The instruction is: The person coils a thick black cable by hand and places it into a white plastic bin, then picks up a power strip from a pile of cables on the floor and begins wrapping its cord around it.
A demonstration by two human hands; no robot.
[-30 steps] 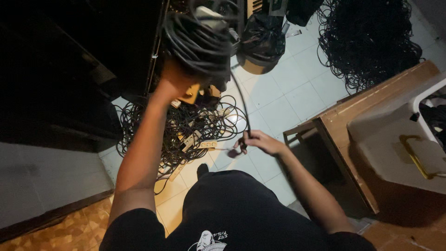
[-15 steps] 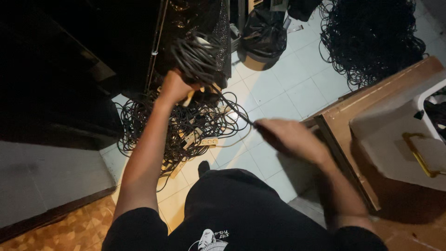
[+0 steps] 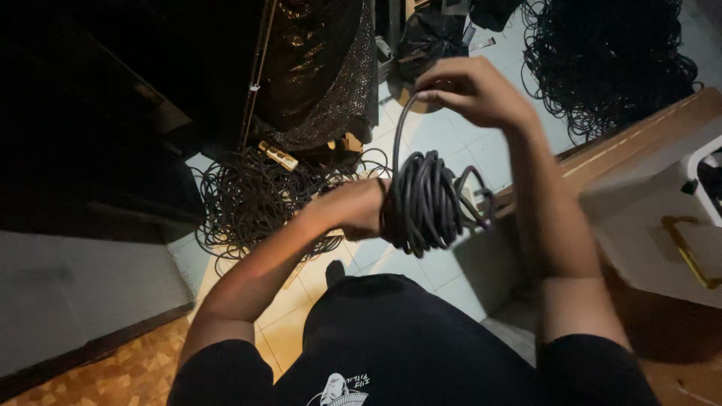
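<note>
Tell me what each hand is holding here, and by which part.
The left hand grips a coil of black cable through its loops. The right hand pinches the loose strand rising from the coil, above it.

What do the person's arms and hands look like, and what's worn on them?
Both arms are bare from the short black sleeves down. The left hand and right hand wear no gloves, and no rings, watch or bands show. The black shirt has a small white print at the chest.

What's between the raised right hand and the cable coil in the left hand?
Head view: one black cable strand arcs from right hand down to coil held by left hand.
</note>
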